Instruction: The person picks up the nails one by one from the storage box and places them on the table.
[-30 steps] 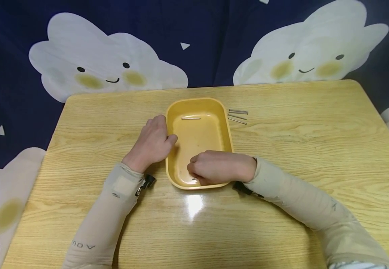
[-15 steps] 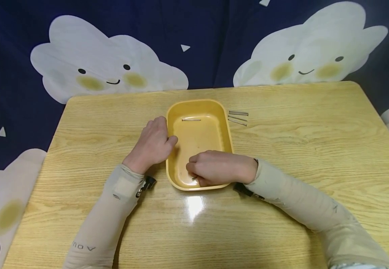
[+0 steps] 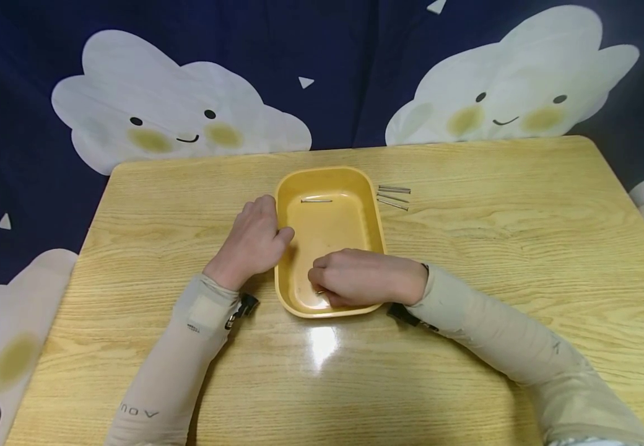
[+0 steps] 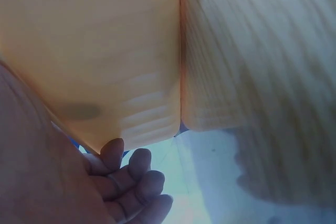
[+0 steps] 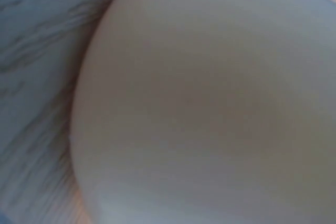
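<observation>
A yellow plastic tray (image 3: 330, 229) stands on the wooden table. My left hand (image 3: 252, 238) grips its left rim, with the thumb over the edge and the fingers outside; in the left wrist view those fingertips (image 4: 139, 163) curl beside the outer wall. Inside the near end of the tray, my right hand (image 3: 352, 277) pinches a thin nail (image 3: 320, 292), most of which the fingers hide. Another nail (image 3: 316, 201) lies crosswise on the floor at the far end. The right wrist view is filled by the tray's outer wall (image 5: 210, 103).
Several loose nails (image 3: 393, 189) lie on the table just right of the tray's far end. The table (image 3: 495, 248) ends at a dark blue curtain (image 3: 344, 74) printed with white clouds. Both forearms wear pale sleeves and a dark wrist camera.
The right fingers shift slightly over the nail, and less of it shows now. The left hand keeps its grip on the rim. The whole view moves slightly downward.
</observation>
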A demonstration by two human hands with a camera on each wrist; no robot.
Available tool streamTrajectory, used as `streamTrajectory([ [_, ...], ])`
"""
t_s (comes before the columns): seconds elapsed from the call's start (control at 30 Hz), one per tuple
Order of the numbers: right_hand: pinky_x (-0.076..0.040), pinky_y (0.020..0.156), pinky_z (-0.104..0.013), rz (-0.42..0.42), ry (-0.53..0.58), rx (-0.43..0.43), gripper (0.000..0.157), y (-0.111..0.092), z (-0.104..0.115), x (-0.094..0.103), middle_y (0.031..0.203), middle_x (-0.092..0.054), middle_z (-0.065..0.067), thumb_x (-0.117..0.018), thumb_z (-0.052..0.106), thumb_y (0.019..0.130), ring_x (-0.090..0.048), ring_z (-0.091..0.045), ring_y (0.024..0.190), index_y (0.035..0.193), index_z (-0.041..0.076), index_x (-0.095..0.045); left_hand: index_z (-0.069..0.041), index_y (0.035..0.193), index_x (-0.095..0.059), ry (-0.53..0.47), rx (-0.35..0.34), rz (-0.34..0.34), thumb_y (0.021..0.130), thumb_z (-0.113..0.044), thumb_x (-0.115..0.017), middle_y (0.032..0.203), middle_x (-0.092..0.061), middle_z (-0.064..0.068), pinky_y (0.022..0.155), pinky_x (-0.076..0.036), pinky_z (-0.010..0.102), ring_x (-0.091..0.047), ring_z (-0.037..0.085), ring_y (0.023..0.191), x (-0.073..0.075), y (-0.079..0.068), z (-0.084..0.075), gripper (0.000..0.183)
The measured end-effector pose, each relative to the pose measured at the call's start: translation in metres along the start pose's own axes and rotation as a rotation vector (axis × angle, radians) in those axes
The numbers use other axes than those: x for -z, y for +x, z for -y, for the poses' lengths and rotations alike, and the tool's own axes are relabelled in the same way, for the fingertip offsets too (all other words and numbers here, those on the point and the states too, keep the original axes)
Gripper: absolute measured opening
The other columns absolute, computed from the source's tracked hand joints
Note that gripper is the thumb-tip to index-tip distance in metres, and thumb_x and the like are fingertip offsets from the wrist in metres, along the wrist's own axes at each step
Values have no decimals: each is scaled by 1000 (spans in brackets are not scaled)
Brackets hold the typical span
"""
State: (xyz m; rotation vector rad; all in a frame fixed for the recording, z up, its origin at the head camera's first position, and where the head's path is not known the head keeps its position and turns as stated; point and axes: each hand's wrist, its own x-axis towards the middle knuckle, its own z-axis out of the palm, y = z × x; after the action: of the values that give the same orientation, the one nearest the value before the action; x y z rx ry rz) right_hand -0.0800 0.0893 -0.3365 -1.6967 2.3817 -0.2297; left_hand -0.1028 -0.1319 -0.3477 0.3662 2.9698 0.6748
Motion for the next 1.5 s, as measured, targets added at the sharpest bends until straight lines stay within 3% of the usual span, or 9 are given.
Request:
streamTrajectory([
  [0.87, -50, 68, -25, -90, -77, 32, 6, -6, 1, 4, 80, -58, 3, -64, 11, 94, -56, -11, 70, 88, 13, -64, -1, 102, -49, 7, 3, 3, 93, -27, -51, 92, -47, 14, 80, -37, 41, -46, 36, 93, -1, 0, 0, 28],
  [1.5, -52, 72, -27, -84, -81, 5, 3, -11, 1, 14, 84, -59, 2, -64, 10, 95, -57, -13, 75, 93, 12, -65, -2, 100, -47, 18, 8, 4, 94, -27, -50, 92, -45, 13, 83, -35, 41, -44, 35, 94, 0, -1, -1, 26],
])
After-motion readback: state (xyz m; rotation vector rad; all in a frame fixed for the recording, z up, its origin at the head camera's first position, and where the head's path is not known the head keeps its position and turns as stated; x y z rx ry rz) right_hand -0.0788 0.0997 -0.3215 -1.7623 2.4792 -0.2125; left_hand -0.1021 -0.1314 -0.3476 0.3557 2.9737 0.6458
